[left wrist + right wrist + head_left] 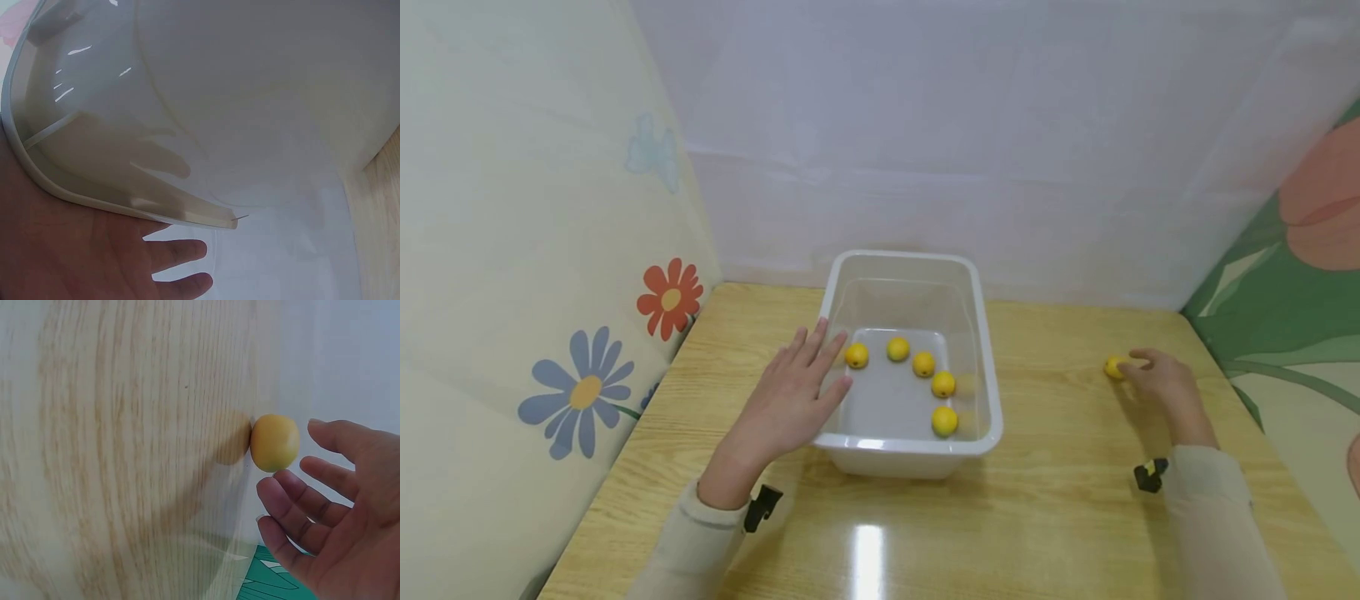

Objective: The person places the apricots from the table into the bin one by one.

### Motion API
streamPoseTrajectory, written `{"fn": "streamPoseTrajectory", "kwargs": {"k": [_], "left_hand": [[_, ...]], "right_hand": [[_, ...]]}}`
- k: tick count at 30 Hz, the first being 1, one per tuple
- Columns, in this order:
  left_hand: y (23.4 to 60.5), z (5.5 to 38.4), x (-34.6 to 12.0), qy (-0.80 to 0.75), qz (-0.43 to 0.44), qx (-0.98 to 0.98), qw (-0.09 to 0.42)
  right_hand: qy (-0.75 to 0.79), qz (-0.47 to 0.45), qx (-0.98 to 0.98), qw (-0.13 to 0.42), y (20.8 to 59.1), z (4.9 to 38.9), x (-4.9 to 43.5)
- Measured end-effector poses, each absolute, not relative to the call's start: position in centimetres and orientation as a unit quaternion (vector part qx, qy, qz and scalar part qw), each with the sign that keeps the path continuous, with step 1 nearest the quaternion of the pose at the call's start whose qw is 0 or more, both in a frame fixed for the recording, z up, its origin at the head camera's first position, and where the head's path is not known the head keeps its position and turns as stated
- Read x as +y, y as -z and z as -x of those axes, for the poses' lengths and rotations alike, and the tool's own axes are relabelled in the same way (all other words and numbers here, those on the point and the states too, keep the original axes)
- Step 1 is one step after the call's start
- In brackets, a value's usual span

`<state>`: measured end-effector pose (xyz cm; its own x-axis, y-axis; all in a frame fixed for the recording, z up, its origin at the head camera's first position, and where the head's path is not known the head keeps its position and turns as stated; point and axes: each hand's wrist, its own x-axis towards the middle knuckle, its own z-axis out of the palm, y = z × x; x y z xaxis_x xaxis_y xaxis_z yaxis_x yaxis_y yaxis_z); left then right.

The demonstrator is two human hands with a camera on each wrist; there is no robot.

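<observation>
A white plastic tub point(910, 447) stands on the wooden table, with several small round yellow fruits point(944, 421) spread over its floor. My left hand point(784, 408) lies over the tub's left rim, fingers straight and spread. In the left wrist view, the left hand point(94, 253) is against the outside of the tub's rim point(81, 199). Far to the right, another yellow fruit point(1114, 367) sits on the table beside my right hand point(1161, 387). The right wrist view shows this fruit point(275, 442) between the thumb and loosely bent fingers point(294, 509), without a grip around it.
The wooden table point(1052, 500) reaches back to a pale cloth wall point(925, 150). Flower-printed panels point(587, 392) border it on the left and a green leafy one point(1270, 292) on the right. Each wrist carries a small black mount point(763, 508).
</observation>
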<state>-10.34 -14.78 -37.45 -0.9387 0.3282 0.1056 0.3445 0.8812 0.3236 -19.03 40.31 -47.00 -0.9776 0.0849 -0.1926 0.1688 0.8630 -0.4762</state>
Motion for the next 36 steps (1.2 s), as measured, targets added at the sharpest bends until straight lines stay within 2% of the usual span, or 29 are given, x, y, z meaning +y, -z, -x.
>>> {"fn": "streamPoseTrajectory", "kwargs": {"k": [9, 28, 36], "left_hand": [[37.7, 10.2, -14.9, 0.172, 0.174, -0.969, 0.022], [37.7, 10.4, -14.9, 0.173, 0.175, -0.969, 0.031], [37.6, 10.3, -14.9, 0.172, 0.178, -0.969, 0.030]], "right_hand": [[0.250, -0.080, 0.960, 0.098, 47.7, 19.2, 40.2], [0.269, -0.085, 0.955, 0.092, 47.7, 19.5, 39.8], [0.271, -0.062, 0.959, 0.059, 45.9, 19.4, 38.6]]}}
